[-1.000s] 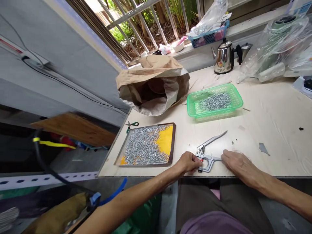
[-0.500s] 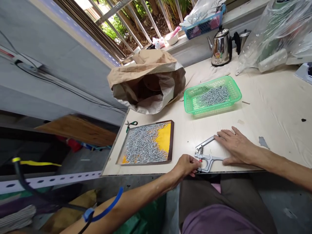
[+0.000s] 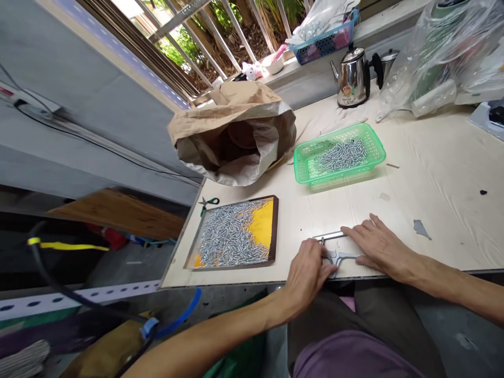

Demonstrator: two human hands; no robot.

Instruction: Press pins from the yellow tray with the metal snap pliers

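Holding one metal tool [image 3: 342, 256] at the near edge of the bench [image 3: 437, 168]

The left hand [image 3: 307, 270] curls around the tool's head end; the right hand [image 3: 380, 247] spans its two handles [image 3: 331, 235], fingers on the upper, thumb at the lower. Two containers carry silvery metal pieces [image 3: 230, 239], too many to count: one shallow tray [image 3: 274, 229], most of its yellow lining [image 3: 262, 223] covered, and one green basket [image 3: 377, 147] with a smaller heap. One brown paper sack [image 3: 232, 110] gapes behind the tray, its inside dark. One pair of scissors [image 3: 213, 201] lies beside the tray.
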